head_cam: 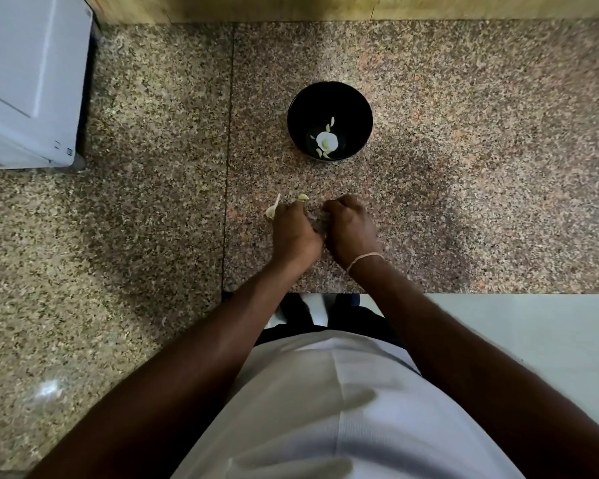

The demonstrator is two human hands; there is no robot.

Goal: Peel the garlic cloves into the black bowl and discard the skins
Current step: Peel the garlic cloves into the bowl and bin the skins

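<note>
The black bowl (pixel 330 98) stands on the granite counter beyond my hands and holds several pale garlic pieces (pixel 326 140). My left hand (pixel 295 233) and my right hand (pixel 350 229) lie side by side on the counter in front of the bowl, both with fingers curled downward. A pale garlic clove (pixel 304 197) shows at the fingertips of my left hand. A second pale garlic piece with a thin stalk (pixel 272 209) lies just left of that hand. What the curled fingers of either hand enclose is hidden.
A white appliance (pixel 28 81) stands at the far left of the speckled granite counter (pixel 464 167). A wooden wall edge (pixel 291 8) runs along the back. The counter's front edge (pixel 464 292) drops to a pale floor on the right.
</note>
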